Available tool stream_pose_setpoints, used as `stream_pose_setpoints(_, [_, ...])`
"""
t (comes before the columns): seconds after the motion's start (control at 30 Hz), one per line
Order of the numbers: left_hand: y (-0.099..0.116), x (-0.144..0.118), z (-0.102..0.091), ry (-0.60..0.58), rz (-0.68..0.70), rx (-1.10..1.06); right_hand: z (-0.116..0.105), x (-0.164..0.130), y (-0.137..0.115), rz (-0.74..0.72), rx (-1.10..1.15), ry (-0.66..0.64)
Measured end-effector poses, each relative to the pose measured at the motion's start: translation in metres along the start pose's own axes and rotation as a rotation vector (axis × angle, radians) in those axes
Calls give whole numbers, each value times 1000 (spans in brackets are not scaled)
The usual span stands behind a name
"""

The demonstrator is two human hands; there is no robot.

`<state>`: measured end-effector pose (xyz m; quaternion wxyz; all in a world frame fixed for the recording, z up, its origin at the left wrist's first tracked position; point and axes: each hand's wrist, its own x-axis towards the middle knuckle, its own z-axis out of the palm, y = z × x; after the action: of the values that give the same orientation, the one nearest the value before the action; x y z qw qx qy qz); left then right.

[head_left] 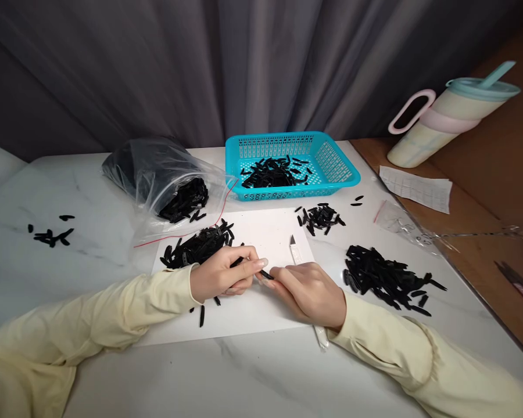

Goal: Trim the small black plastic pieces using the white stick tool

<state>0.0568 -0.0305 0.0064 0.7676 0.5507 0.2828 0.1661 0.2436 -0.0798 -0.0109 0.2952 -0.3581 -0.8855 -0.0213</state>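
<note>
My left hand [229,271] is closed, with thumb and fingers pinched at one end of a small, slim black piece [267,274]. At its other end, my right hand [309,288] pinches the same piece. A second black piece [236,262] shows between the fingers of my left hand. Both hands are above a white sheet of paper [261,319]. A craft knife [293,248] with a white handle lies partly hidden beneath my right hand. Beside my left hand, a pile of black pieces [200,245] rests on the sheet.
Behind the sheet stand a blue basket [287,194] and a clear zip bag [150,191], both holding black pieces. More pieces lie in a right-hand pile [379,276], a smaller pile [320,217] and at far left [52,237]. A tumbler [448,122] stands at right.
</note>
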Motion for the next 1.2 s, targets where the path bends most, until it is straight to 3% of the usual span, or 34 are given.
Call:
stream_pose_setpoints(0.53, [2,-2,1,-11,80,112,1,1,4,-13,-5,-19])
stream_pose_setpoints(1.2, [2,-4,1,-23,54,89,1,-4,4,-24,18,-46])
